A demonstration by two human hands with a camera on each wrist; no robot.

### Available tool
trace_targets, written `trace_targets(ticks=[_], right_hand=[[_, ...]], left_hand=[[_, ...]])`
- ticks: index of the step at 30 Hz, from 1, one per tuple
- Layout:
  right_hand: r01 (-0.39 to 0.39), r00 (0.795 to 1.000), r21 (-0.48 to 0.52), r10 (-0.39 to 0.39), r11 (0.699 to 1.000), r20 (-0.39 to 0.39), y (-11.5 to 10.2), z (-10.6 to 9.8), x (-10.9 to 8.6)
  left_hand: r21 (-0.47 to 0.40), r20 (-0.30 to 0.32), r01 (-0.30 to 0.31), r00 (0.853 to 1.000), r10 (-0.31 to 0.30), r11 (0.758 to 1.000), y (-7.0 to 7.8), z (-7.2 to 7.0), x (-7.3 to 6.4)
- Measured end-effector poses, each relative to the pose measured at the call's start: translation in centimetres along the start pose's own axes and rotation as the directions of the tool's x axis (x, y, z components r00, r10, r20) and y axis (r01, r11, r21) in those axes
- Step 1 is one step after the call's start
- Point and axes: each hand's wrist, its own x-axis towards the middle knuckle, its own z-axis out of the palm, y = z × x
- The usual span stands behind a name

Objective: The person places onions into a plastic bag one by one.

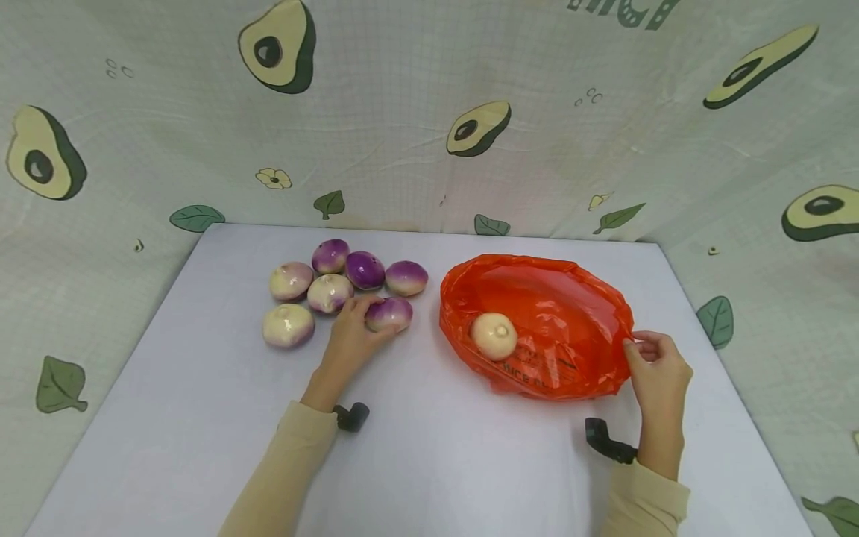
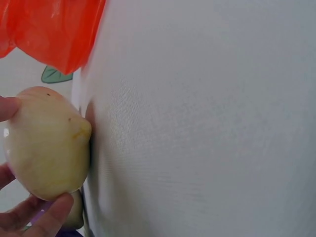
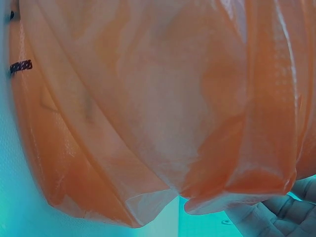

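Note:
My left hand (image 1: pixel 356 333) grips a purple-and-white turnip (image 1: pixel 391 315), thumb on its near side and fingers over its far left. In the left wrist view the pale underside of this turnip (image 2: pixel 48 143) shows close beside the white tabletop, with fingertips at both ends. At the right, my right hand (image 1: pixel 660 371) pinches the rim of a red plastic bag (image 1: pixel 570 298) that lies with its mouth spread wide. Inside the bag, toward its left side, sits one pale turnip (image 1: pixel 494 336). The bag's thin side (image 3: pixel 163 123) fills most of the right wrist view.
Several more turnips lie grouped at the left back of the white table (image 1: pixel 443 462), among them a dark purple turnip (image 1: pixel 365 270) and a mostly white turnip (image 1: pixel 288 326). Behind the table hangs a cloth (image 1: pixel 376 97) printed with avocados.

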Motion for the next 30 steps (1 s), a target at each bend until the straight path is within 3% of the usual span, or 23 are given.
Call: trace_targets(ticks=[21, 30], right_hand=[[0.013, 1.000, -0.007, -0.013, 1.000, -0.002, -0.2, -0.1, 0.1], [0.010, 1.000, -0.006, -0.010, 1.000, -0.006, -0.1, -0.1, 0.2]], left_hand=[[-0.029, 0.061, 0.099, 0.993, -0.097, 0.995, 1.1, -0.3, -2.0], [-0.073, 0.036, 0.082, 0.996, -0.079, 0.994, 2.4, -0.8, -3.0]])
